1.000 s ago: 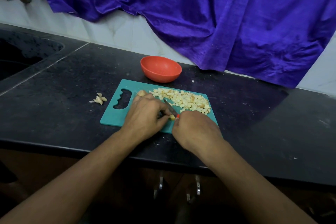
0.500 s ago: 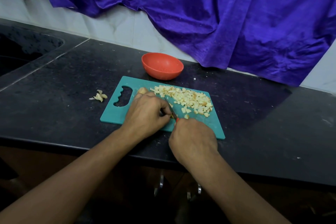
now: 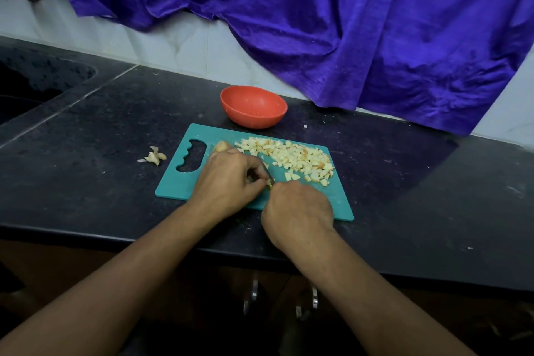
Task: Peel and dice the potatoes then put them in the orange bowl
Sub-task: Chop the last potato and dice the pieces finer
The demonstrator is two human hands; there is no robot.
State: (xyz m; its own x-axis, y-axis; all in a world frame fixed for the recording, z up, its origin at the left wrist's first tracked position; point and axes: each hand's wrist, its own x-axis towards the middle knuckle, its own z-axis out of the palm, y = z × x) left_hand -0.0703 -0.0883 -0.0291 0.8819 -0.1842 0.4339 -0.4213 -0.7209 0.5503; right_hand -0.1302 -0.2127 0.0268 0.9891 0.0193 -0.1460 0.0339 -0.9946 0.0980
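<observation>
Head view: within the last second, fresh cubes have fallen loose beside the diced potato heap (image 3: 291,154) on the teal cutting board (image 3: 179,185). Curled left hand (image 3: 228,179) fingers pinch a small potato stub (image 3: 270,181) against the knife (image 3: 269,172), whose handle the right hand (image 3: 297,208) grips. An uncut chunk (image 3: 221,146) waits, and the orange bowl (image 3: 254,105) behind the board looks empty, so transfer remains.

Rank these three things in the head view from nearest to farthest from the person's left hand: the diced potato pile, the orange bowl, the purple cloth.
1. Diced potato pile: on the teal cutting board, just right of the left hand.
2. Orange bowl: on the counter, behind the board.
3. Purple cloth: hanging at the very back.
</observation>
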